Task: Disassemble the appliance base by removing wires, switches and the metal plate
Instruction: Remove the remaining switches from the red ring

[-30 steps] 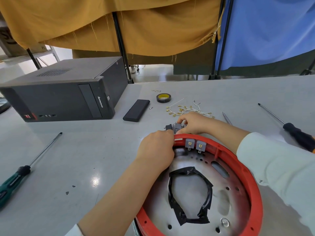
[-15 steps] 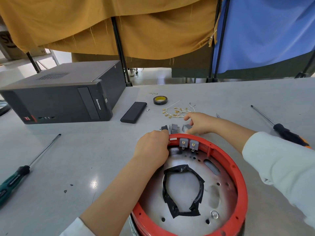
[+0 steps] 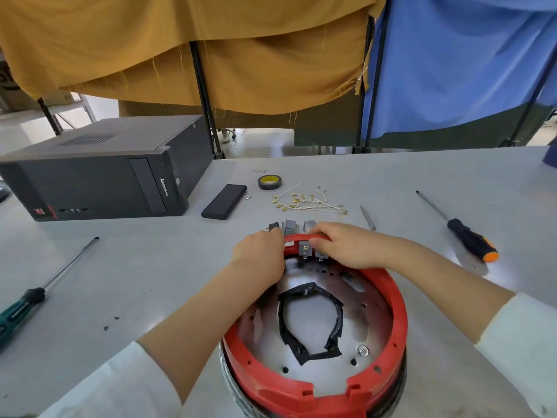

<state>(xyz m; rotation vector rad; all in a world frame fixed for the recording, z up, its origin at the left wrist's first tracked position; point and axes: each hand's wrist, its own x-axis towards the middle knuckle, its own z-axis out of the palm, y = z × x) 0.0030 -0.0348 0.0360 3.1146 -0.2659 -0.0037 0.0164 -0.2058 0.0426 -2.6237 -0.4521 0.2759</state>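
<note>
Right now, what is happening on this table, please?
A person is taking apart a round red appliance base. The left hand holds its far rim, and the right hand is at the grey switches still seated there. Some removed switches lie just beyond the rim, and white wires lie farther back. The metal plate is still inside the base.

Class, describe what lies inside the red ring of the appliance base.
Inside the red ring: a holed metal plate, a black tape loop and two grey switches. Both hands hide parts near them.
</note>
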